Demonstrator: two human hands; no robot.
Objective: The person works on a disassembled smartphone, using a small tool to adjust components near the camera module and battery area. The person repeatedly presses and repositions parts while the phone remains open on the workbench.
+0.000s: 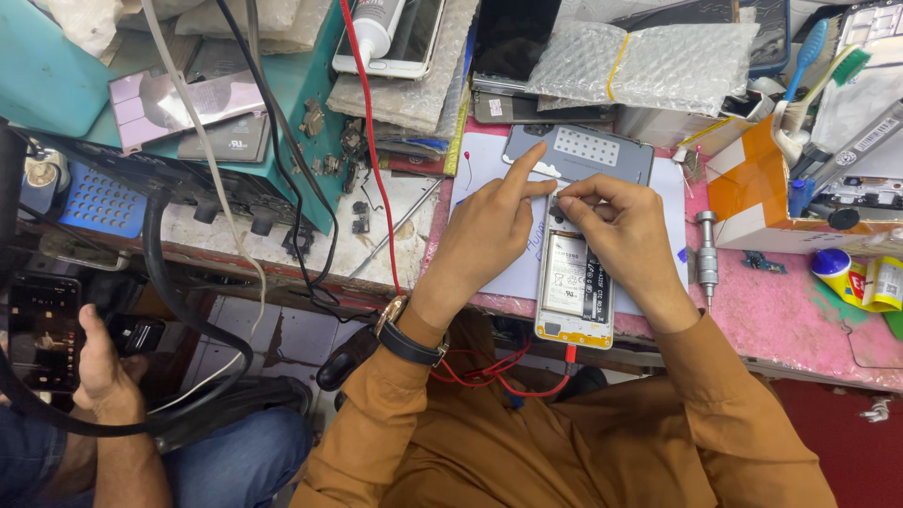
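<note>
Workbench (781,320) filled upper frame, pink mat at right. Opened phone (574,292) lay centre frame, battery exposed. Left hand (494,230) rested beside phone, forefinger extended, holding nothing. Right hand (621,226) pinched small part at phone's top. Screwdriver (705,254) stood right.

Opened phone (574,282): white plastic frame, glossy battery label
Back cover (583,150): smooth grey, matt sheen
Screwdriver (705,259): bright ribbed metal
Worktop (790,320): pink, rough and scuffed
Wrapped bundle (649,61): clear bubble plastic, yellow rubber band
Sleeves (734,414): brown matt cloth
Wristwatch (404,334): gold-toned metal, black strap
</note>
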